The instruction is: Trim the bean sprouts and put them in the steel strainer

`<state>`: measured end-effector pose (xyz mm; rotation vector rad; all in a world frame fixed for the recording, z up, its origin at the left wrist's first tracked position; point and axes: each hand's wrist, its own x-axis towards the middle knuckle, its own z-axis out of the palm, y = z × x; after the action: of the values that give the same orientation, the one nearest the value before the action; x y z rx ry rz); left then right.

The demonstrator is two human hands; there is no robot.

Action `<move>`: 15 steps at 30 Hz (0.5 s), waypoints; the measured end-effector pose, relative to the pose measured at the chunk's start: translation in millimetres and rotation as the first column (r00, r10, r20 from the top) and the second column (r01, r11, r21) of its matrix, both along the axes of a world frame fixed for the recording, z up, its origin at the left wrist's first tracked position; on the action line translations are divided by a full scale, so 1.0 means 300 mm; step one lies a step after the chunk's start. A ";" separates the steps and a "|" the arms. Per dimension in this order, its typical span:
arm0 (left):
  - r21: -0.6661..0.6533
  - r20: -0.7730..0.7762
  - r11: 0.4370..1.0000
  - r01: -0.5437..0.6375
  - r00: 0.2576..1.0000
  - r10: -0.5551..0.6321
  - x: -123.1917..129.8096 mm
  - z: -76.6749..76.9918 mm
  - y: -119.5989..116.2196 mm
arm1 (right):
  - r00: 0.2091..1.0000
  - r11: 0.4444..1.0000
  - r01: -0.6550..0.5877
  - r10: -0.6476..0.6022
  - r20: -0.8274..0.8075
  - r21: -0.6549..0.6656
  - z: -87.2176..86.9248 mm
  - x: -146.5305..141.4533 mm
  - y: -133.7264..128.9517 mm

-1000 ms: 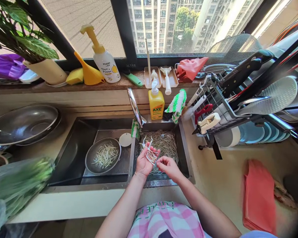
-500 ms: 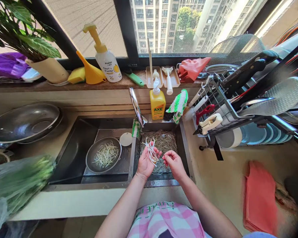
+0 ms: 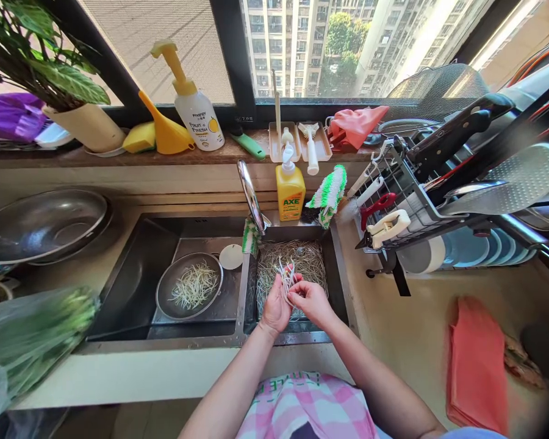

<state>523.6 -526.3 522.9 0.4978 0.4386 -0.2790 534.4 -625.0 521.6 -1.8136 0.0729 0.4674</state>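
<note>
A small bunch of bean sprouts [image 3: 285, 281] lies across my left hand [image 3: 276, 306], whose fingers curl up around it. My right hand [image 3: 312, 300] pinches at the lower end of this bunch, thumb and forefinger together. Both hands are over the right sink basin [image 3: 343, 299], where a mass of thin sprouts or root strands [image 3: 297, 253] covers the bottom. In the left basin [image 3: 132, 286] stands a round metal pan [image 3: 161, 299] with a heap of pale bean sprouts [image 3: 194, 286] in it.
A faucet [image 3: 251, 198] rises between the basins, beside a yellow soap bottle [image 3: 290, 195]. To the right is a dish rack [image 3: 421, 189] with knives and a skimmer. A wok [image 3: 46, 222] and bagged greens [image 3: 41, 329] lie left. A red cloth-like item [image 3: 476, 366] rests on the right counter.
My right hand has moved left onto the sprouts, where it was apart from them before. My left hand has turned and shifted slightly right, its fingers now more closed around the bunch.
</note>
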 end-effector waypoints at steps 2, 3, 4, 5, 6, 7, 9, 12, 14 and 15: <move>-0.004 -0.015 1.000 -0.006 1.000 0.006 -0.001 -0.007 0.002 | 1.000 1.000 0.027 -0.027 0.008 0.013 -0.007 -0.001 0.001; -0.005 -0.018 1.000 -0.009 1.000 0.009 -0.002 -0.010 0.005 | 0.999 0.999 0.044 -0.044 0.004 0.028 -0.009 -0.002 0.001; -0.003 -0.014 1.000 -0.012 1.000 0.012 -0.002 -0.012 0.008 | 0.998 0.997 0.061 -0.061 -0.008 0.048 -0.010 -0.003 0.001; 0.004 -0.003 1.000 -0.013 1.000 0.013 -0.003 -0.015 0.012 | 0.997 0.994 0.077 -0.075 -0.031 0.076 -0.011 -0.003 0.001; 0.017 0.012 1.000 -0.012 1.000 0.012 -0.004 -0.017 0.016 | 0.994 0.990 0.090 -0.083 -0.065 0.112 -0.011 -0.004 0.000; 0.037 0.027 0.999 -0.009 1.000 0.008 -0.005 -0.020 0.019 | 0.991 0.983 0.102 -0.087 -0.104 0.153 -0.012 -0.005 -0.002; 0.090 0.045 0.996 -0.007 0.999 0.003 -0.007 -0.027 0.020 | 0.981 0.966 0.135 -0.100 -0.164 0.219 -0.016 -0.008 -0.003; 0.158 0.044 0.987 -0.011 0.999 0.004 -0.007 -0.040 0.006 | 0.977 0.956 0.200 -0.178 -0.121 0.214 -0.031 -0.015 0.001; 0.183 0.043 0.983 -0.028 0.999 0.020 -0.005 -0.048 -0.006 | 0.963 0.945 0.270 -0.263 -0.062 0.184 -0.044 -0.021 0.008; 0.190 0.043 0.981 -0.041 0.999 0.033 -0.004 -0.050 -0.009 | 0.950 0.931 0.313 -0.307 -0.063 0.187 -0.051 -0.024 0.010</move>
<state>522.5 -529.2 507.8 0.6813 0.4377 -0.1915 527.2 -621.9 506.4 -1.5659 0.3219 0.2686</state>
